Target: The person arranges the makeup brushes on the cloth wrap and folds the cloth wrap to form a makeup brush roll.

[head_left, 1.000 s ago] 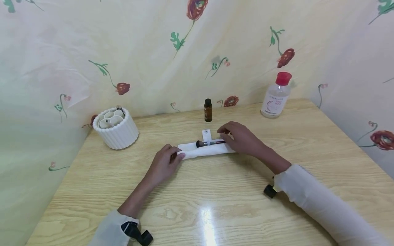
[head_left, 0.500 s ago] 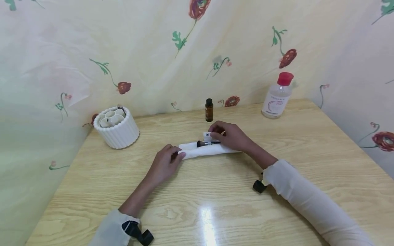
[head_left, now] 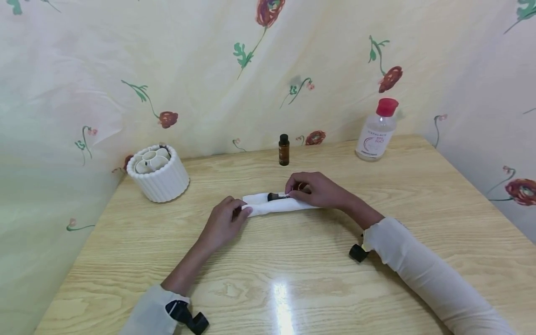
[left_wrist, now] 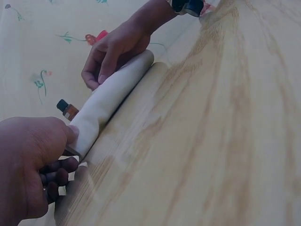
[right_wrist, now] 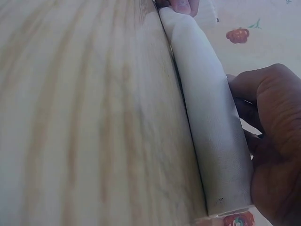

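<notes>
A white cloth roll (head_left: 284, 205) lies across the table, partly rolled up from its near side. On its flat back strip rests a makeup brush (head_left: 273, 196), dark bristles to the left; the right hand hides most of its handle. My left hand (head_left: 224, 221) pinches the roll's left end, with the thumb on top, as the left wrist view shows too. My right hand (head_left: 318, 190) is over the brush, with thumb and forefinger pinching the roll's white snap tab down at the brush. The tab is mostly hidden by the fingers.
A small brown bottle (head_left: 284, 151) stands behind the roll. To the back right is a clear bottle (head_left: 372, 137) with a red cap. A white ribbed holder (head_left: 161, 181) with round compartments stands back left. A flowered cloth (head_left: 201, 70) hangs behind the wooden table (head_left: 234, 279).
My right hand moved left to the raised snap tab, took hold of it and brought it down toward me over the brush. My left hand has stayed on the roll's left end.
</notes>
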A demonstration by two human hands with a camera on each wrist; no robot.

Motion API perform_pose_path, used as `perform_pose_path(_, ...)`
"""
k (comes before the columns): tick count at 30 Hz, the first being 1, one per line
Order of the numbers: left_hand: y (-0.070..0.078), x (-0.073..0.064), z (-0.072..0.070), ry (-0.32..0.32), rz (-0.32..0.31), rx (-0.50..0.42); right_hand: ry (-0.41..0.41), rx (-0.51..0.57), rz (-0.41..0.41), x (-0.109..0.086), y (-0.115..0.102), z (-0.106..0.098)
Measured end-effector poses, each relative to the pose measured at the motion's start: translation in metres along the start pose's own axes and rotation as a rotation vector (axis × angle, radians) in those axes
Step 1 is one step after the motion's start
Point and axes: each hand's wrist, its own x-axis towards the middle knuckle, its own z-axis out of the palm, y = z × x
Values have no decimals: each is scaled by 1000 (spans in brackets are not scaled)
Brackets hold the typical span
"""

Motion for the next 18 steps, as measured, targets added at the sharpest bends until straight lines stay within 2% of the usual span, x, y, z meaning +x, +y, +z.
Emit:
perform_pose_path(6, 3, -1, -1, 1, -8, -1, -23, -45, -16, -1, 1, -1)
perform_pose_path(13, 3, -1, -1, -4, -9, -3, -56, -42, -21, -3, 0, -3)
perform_pose_path(18, 3, -1, -1, -5, 2, -4, -80, -147, -61, -4, -3, -1)
